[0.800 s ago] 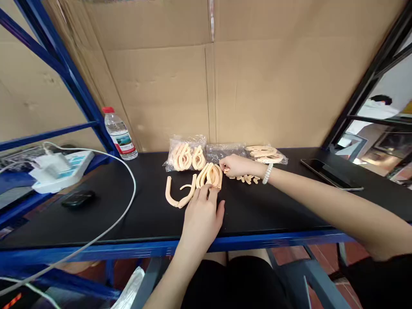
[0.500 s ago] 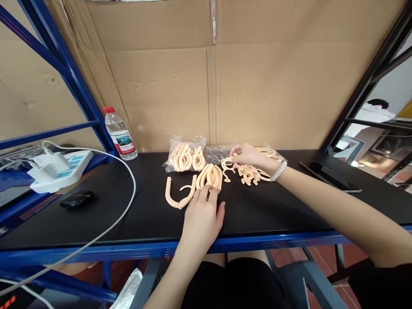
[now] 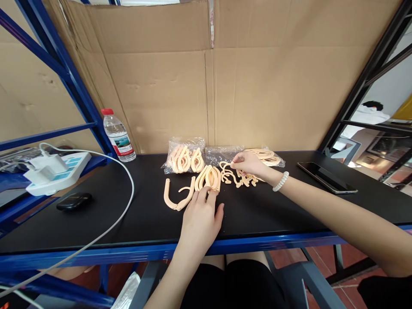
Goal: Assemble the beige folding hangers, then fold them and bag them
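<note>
My left hand [image 3: 200, 216] lies palm down, its slightly bent fingers reaching the near ends of a row of curved beige plastic pieces [image 3: 208, 175]. My right hand [image 3: 247, 163] pinches at the edge of a tangle of thin beige hooks [image 3: 246, 179]; one hook [image 3: 223, 165] appears to be in the fingertips, partly hidden. To the left of the row lies a U-shaped beige piece [image 3: 170, 199] with a thin curved prong beside its right arm. Behind, a clear plastic bag [image 3: 185, 158] holds more folded beige pieces.
Another clear bag [image 3: 270, 156] with thin beige loops lies behind my right hand. A phone [image 3: 326, 177] rests on the right. At the left are a water bottle [image 3: 119, 138], a black mouse [image 3: 74, 201], a power strip [image 3: 61, 174] and a white cable [image 3: 112, 225]. Cardboard [image 3: 154, 94] walls the back.
My right hand has shifted slightly nearer, and the hooks beneath it have been disturbed and lie differently. My left hand stays at the row of curved pieces. The view has tilted slightly.
</note>
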`<state>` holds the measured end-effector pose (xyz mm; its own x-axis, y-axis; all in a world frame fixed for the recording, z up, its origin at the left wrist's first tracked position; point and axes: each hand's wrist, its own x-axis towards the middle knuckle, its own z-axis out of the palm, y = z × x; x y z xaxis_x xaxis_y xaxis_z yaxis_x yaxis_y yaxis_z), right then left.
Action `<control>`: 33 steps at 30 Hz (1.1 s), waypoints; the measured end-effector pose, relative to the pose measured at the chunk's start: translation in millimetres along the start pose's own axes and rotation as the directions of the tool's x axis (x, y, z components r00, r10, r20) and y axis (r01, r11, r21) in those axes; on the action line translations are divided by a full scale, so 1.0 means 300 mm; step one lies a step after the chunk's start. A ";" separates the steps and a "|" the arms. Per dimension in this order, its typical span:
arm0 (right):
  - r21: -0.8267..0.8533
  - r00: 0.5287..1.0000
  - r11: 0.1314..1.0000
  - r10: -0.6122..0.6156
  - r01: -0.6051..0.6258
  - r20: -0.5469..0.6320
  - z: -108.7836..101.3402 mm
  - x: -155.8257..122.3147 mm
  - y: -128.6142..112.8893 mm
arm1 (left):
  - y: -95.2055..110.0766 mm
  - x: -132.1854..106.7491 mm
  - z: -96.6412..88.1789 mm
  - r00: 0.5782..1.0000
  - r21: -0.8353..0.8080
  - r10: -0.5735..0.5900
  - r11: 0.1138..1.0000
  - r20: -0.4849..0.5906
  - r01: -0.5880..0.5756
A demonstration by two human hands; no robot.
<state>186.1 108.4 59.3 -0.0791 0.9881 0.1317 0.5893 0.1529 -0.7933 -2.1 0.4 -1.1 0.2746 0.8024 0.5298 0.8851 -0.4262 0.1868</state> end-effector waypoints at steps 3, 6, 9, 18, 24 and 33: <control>-0.141 0.990 0.985 -0.110 0.097 -0.084 -0.003 0.003 0.011 | -0.001 -0.001 0.004 1.000 0.006 -0.002 1.000 -0.011 0.002; -0.222 0.971 0.962 -0.191 0.156 -0.144 -0.007 0.011 0.020 | -0.004 -0.003 0.010 1.000 0.001 -0.001 1.000 -0.023 0.001; -0.233 0.957 0.950 -0.247 0.208 -0.152 -0.022 0.007 0.019 | -0.010 -0.002 0.013 0.999 -0.019 -0.014 1.000 -0.038 0.014; 0.416 0.976 0.892 -0.105 0.177 -0.189 -0.056 -0.084 0.015 | -0.022 0.023 0.013 0.995 0.008 -0.095 0.995 0.002 0.095; 0.474 0.992 0.880 0.045 0.015 -0.114 -0.046 -0.048 0.034 | -0.023 0.034 0.008 0.996 0.034 -0.082 0.996 0.029 0.081; 0.402 0.993 0.913 -0.019 0.066 -0.119 -0.014 0.019 0.044 | -0.022 0.050 -0.009 0.996 -0.016 -0.092 0.996 -0.011 0.092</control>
<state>196.8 116.0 51.9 0.0057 0.9762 0.2167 0.2096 0.2107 -0.9548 -4.7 14.1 7.9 0.1874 0.8336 0.5196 0.9005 -0.3571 0.2481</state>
